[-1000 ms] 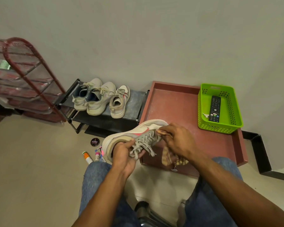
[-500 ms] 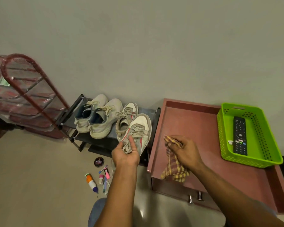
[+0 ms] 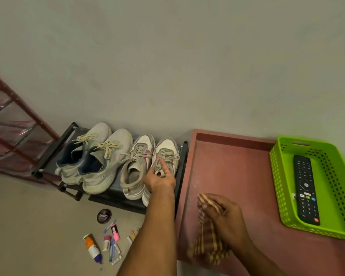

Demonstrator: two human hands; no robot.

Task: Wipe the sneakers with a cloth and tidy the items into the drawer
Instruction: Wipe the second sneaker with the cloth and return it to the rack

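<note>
- The white sneaker with pink stripes and grey laces [image 3: 166, 154] is set at the right end of the low black shoe rack [image 3: 116, 193], just beside the rack's right post and touching its twin [image 3: 136, 166]; little room is left there.
- The left hand [image 3: 160, 179] rests on that sneaker's opening, fingers loosely extended over the laces.
- A yellow-and-maroon striped cloth [image 3: 207, 234] is gripped by the curled right hand [image 3: 226, 220] at the near left edge of the reddish table [image 3: 233, 168], right of the rack.
- A pale pair [image 3: 100, 156] fills the rack's left; small tubes and a round tin [image 3: 104, 216] lie on the floor before it.
</note>
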